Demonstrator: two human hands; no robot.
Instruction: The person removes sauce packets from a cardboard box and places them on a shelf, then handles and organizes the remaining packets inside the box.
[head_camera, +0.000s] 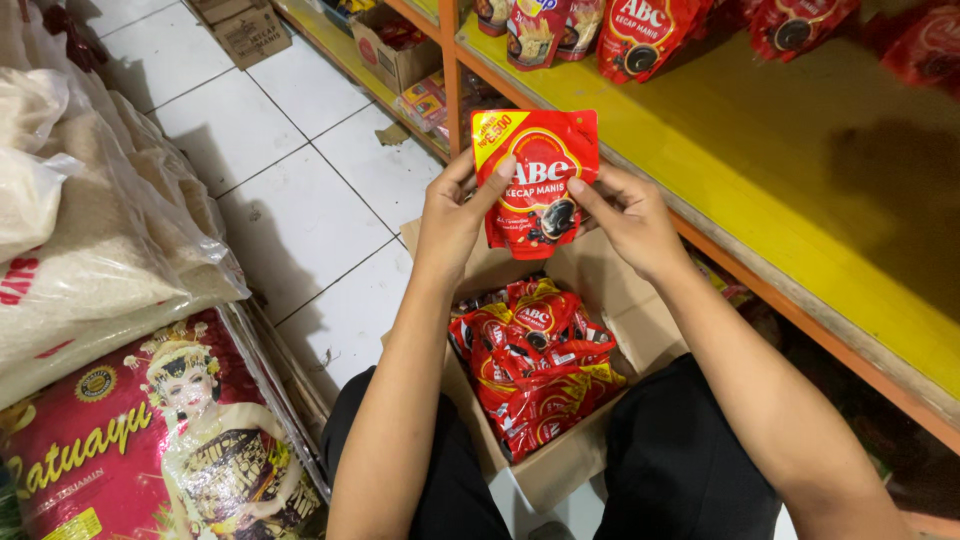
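I hold a red sauce pouch (537, 170) with a yellow corner upright in front of me, above an open cardboard box (640, 330). My left hand (452, 215) grips its left edge, thumb across the front. My right hand (625, 215) pinches its right edge. The box sits between my knees and holds several more red pouches (535, 365) of the same kind.
A yellow shelf (760, 170) with an orange edge runs along the right, with more red pouches (640, 35) standing at its back. Large sacks of rice (100, 250) are stacked at the left. Small cartons (395, 55) stand on the white tile floor (300, 210) further back.
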